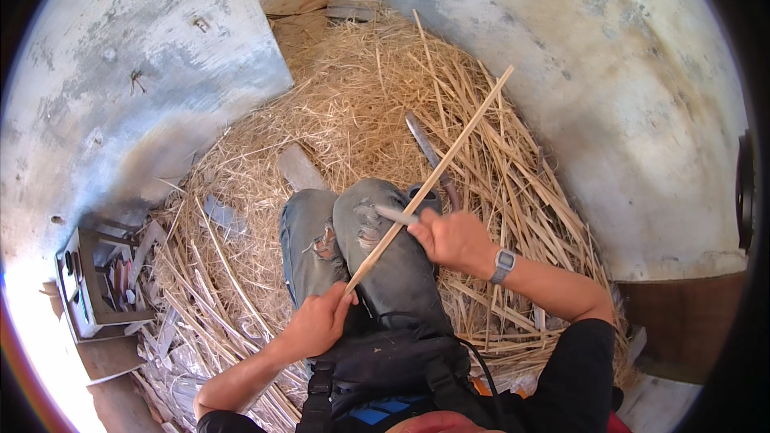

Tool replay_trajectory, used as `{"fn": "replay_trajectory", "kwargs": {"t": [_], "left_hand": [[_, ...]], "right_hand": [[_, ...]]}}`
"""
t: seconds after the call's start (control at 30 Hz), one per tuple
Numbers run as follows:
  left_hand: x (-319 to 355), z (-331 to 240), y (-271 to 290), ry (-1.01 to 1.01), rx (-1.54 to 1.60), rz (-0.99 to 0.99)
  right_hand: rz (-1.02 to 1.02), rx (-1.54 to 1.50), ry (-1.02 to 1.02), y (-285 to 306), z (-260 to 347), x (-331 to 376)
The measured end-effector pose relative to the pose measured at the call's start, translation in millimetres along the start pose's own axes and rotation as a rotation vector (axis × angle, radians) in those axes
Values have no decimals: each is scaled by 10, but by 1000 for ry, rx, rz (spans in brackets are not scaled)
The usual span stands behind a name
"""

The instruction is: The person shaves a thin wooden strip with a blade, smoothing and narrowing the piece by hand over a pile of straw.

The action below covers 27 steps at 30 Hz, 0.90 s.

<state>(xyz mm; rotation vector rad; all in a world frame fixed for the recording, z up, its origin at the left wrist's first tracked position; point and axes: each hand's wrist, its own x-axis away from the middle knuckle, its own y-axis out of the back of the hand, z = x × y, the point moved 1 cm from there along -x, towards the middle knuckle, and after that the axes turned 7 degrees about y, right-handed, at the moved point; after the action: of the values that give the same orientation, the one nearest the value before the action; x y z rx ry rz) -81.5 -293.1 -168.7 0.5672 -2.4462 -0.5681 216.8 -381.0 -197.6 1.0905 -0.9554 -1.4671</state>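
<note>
A long, pale split strip, apparently bamboo [461, 140], slants from my lap up toward the far right. My left hand [322, 321] is closed around its near end, low over my thighs. In my right hand [451, 239] is a knife [395, 215], its blade lying across the strip just above my knee. The fingers of that hand wrap the handle, which is mostly hidden. Beneath the strip, my worn grey trousers [377, 248] are ripped at the knees.
Curly shavings [345, 88] cover the floor. Many loose strips [513, 184] lie to the right, around a long-bladed tool [423, 140]. A flat board [301, 168] rests beyond my knees. A wooden box [92, 289] with small items stands left; weathered walls [609, 104] enclose the space.
</note>
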Motion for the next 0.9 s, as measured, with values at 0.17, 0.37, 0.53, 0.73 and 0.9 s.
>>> {"fn": "replay_trajectory", "kwargs": {"t": [0.17,0.37,0.53,0.73,0.9], "left_hand": [[29,246,-44,-87,-46,-64],[104,317,-6,-49,-8,-19],[45,202,72,-6,58,102],[54,161,67,5,50,104],[67,299,-2,-94,-5,3]], "right_hand": [[-113,51,-520,228,-1451,-158],[-455,99,-624,598,-1903,-170],[-477,-14,-522,736,-1165,-144],[-51,-218,-140,89,-41,172],[-58,53,-65,90,-328,32]]}}
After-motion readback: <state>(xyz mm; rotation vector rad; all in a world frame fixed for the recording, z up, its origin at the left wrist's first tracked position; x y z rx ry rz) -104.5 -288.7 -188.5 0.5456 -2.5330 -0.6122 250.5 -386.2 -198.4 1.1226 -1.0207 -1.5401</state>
